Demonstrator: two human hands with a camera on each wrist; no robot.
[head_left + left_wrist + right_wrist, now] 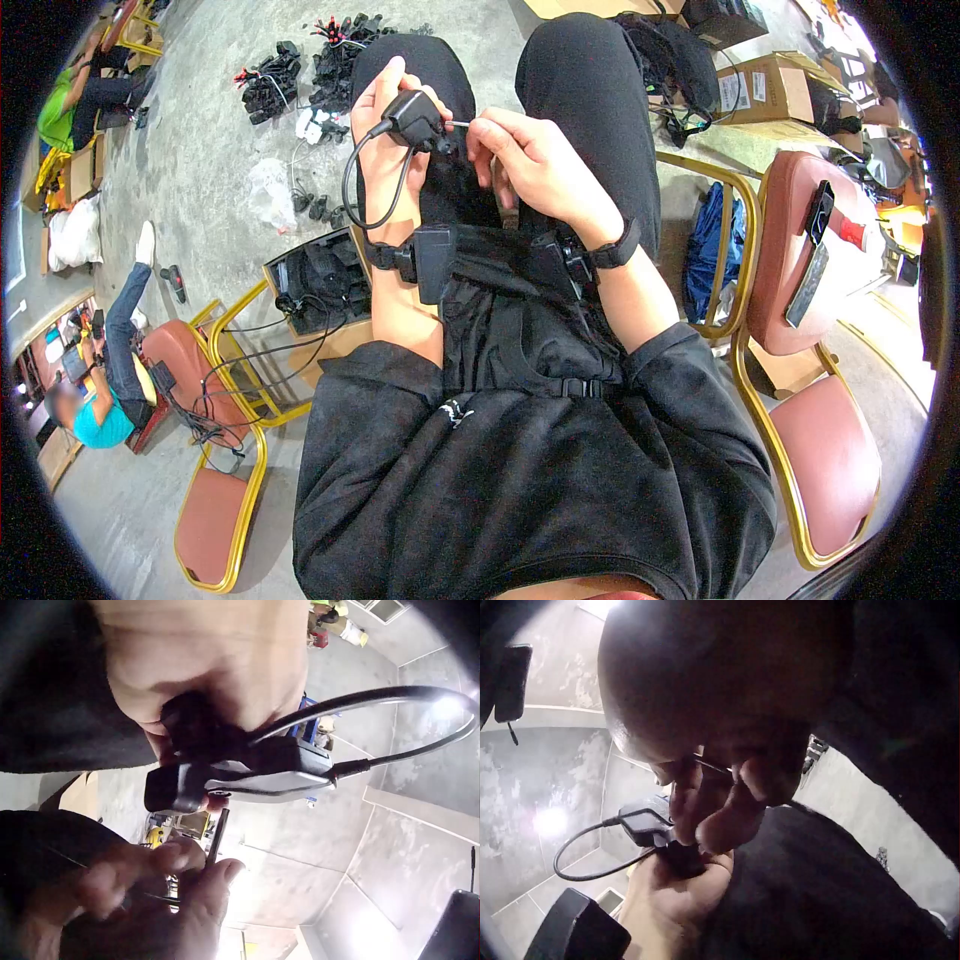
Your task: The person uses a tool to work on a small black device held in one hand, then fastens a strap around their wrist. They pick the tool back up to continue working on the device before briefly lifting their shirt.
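My left hand (385, 172) holds a small black device (415, 118) with a short black cable (348, 180) looping out of it. In the left wrist view the device (277, 780) shows a grey side face, and the fingers behind it are partly hidden. My right hand (545, 165) pinches a thin metal rod (459, 124) between thumb and fingers. The rod (217, 836) points at the device, its tip right at the underside in the left wrist view. Most of its rear part is hidden by the right fingers (724, 825).
Both hands are above the lap, between black-trousered knees (590, 90). On the floor ahead lie piles of black parts (270, 85) and a clear plastic bag (270, 190). Chairs (800, 250) stand on both sides; an open box (320, 270) of black gear is at the left.
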